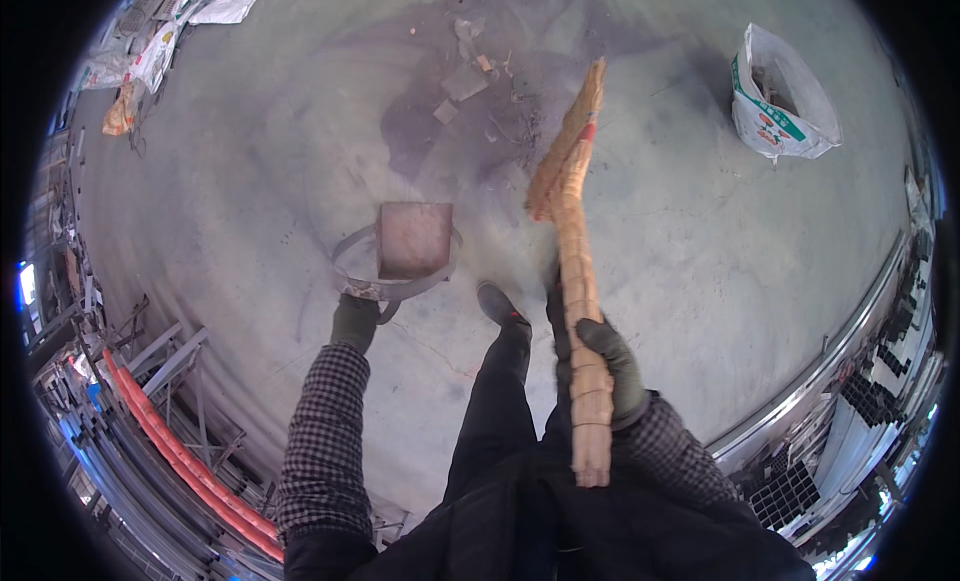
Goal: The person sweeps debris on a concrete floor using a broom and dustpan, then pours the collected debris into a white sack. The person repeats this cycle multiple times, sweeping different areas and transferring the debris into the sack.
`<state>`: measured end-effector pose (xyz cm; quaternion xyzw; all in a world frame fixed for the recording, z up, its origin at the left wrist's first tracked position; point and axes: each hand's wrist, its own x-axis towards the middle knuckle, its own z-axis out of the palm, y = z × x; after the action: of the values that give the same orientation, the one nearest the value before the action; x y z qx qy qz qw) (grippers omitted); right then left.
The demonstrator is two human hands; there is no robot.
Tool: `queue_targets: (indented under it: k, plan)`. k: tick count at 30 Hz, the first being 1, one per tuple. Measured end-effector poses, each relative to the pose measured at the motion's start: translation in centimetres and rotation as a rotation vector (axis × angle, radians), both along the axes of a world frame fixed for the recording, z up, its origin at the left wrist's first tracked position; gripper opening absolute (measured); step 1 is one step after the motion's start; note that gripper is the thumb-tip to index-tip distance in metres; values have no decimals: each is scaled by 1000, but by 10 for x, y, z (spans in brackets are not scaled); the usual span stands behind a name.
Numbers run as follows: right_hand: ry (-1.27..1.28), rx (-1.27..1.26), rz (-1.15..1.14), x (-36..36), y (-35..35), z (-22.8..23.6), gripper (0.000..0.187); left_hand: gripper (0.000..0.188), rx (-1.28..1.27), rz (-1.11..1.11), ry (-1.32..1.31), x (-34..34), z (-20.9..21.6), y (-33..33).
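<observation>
My left hand [355, 322], in a dark green glove, closes on the near side of a grey hoop-shaped thing [350, 278]. A square reddish-brown panel [415, 239] shows inside the hoop; whether the two are one piece, I cannot tell. My right hand [614, 366], gloved as well, wraps round the thick handle of a straw broom [574, 241]. The broom's head points away from me and its butt end reaches back near my waist. Beyond it, scraps and small flat pieces [465, 83] lie on a dark-stained patch of floor.
A white woven sack [770, 111], its mouth open with stuff inside, stands at far right. White and orange bags [150, 61] lie at far left. Racks of metal profiles with orange-wrapped lengths [190, 461] line the left; square tubes [785, 496] are stacked at right.
</observation>
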<state>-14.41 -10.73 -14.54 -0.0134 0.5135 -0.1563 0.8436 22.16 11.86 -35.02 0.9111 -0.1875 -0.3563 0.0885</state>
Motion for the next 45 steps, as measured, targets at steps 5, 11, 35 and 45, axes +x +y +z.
queue_targets:
  k: [5, 11, 35, 45]
  plan:
    - [216, -128, 176, -50, -71, -7, 55, 46, -27, 20, 152, -65, 61, -75]
    - [222, -147, 220, -101, -131, -26, 77, 45, 16, 10, 206, -104, 72, -161]
    - [76, -115, 150, -208, -207, -52, 89, 40, 2, -269, 295, -154, 30, -481]
    - [224, -55, 236, -206, -253, -29, 95, 44, -58, -352, 116, -133, 12, -590]
